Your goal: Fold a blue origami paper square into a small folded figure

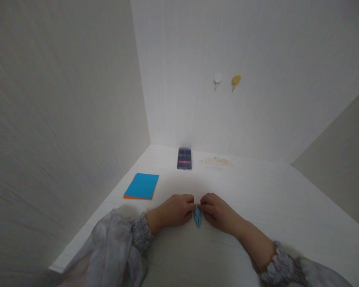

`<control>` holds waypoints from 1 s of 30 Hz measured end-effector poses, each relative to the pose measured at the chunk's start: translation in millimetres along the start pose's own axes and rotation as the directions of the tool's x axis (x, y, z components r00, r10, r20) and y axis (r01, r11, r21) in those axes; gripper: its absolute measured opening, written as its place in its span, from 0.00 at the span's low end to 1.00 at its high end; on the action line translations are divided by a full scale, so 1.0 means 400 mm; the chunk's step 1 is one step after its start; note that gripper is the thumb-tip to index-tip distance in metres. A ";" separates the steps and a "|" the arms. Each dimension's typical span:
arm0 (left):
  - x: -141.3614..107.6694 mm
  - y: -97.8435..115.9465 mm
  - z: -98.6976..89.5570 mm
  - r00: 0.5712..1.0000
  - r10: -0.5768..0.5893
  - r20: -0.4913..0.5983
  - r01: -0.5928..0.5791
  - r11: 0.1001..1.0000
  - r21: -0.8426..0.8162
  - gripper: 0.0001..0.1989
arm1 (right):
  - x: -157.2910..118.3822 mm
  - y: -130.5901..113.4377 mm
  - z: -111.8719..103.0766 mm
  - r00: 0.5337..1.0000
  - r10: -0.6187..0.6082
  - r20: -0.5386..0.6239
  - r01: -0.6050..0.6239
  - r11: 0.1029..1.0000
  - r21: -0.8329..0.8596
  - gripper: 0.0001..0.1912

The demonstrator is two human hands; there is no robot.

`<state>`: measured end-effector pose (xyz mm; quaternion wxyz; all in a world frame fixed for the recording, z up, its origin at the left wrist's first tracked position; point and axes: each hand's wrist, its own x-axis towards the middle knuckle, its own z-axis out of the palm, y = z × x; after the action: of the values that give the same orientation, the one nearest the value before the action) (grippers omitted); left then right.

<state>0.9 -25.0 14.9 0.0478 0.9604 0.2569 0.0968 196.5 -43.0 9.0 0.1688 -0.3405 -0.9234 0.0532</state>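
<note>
A small piece of folded light-blue paper (198,218), narrow and diamond-shaped, lies on the white table between my hands. My left hand (177,209) grips its upper left edge, the fingers curled in. From the other side, my right hand (217,211) pinches the upper right edge with thumb and fingertips. The paper's top end is partly covered by my fingers, while its lower point shows. To the left of my hands rests a stack of square paper sheets (142,186), blue on top with orange peeking out beneath.
A dark, blurred rectangular object (184,158) with a pink band sits near the back wall. Right of it the table has a pale worn patch (217,160). A white hook (218,78) and a yellow hook (236,80) are on the back wall. Walls enclose both sides.
</note>
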 end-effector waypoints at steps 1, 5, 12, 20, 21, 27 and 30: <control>0.000 0.001 -0.001 1.000 0.006 0.006 -0.007 1.000 0.025 0.06 | 0.001 -0.002 -0.002 1.000 0.004 0.016 -0.003 1.000 -0.012 0.11; 0.000 0.000 -0.005 1.000 0.021 0.015 -0.023 0.995 0.099 0.06 | 0.004 -0.014 -0.012 0.998 0.010 0.068 -0.005 0.997 -0.080 0.10; 0.007 -0.002 -0.004 1.000 0.007 0.011 -0.008 0.990 0.144 0.09 | 0.010 -0.025 -0.016 0.992 0.017 0.122 0.012 0.971 -0.237 0.07; -0.002 0.007 -0.015 1.000 -0.002 -0.004 0.002 0.993 0.120 0.08 | 0.008 -0.029 -0.028 0.989 0.063 0.131 -0.035 0.978 -0.206 0.08; -0.003 0.008 -0.015 1.000 0.015 -0.008 -0.014 0.992 0.126 0.09 | 0.008 -0.031 -0.028 0.988 0.069 0.140 -0.040 0.979 -0.201 0.07; 0.006 0.013 -0.001 0.995 0.102 0.002 -0.101 0.974 0.202 0.08 | 0.015 -0.043 -0.010 0.983 0.096 0.158 -0.051 0.962 -0.269 0.08; 0.013 0.014 0.003 0.996 0.086 -0.005 -0.083 0.975 0.208 0.06 | 0.017 -0.043 -0.007 0.980 0.096 0.175 -0.037 0.949 -0.312 0.08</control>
<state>8.5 -27.3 15.4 -0.0586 0.9694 0.2250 0.0783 182.2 -51.9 17.3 0.0239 -0.3873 -0.9201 -0.0536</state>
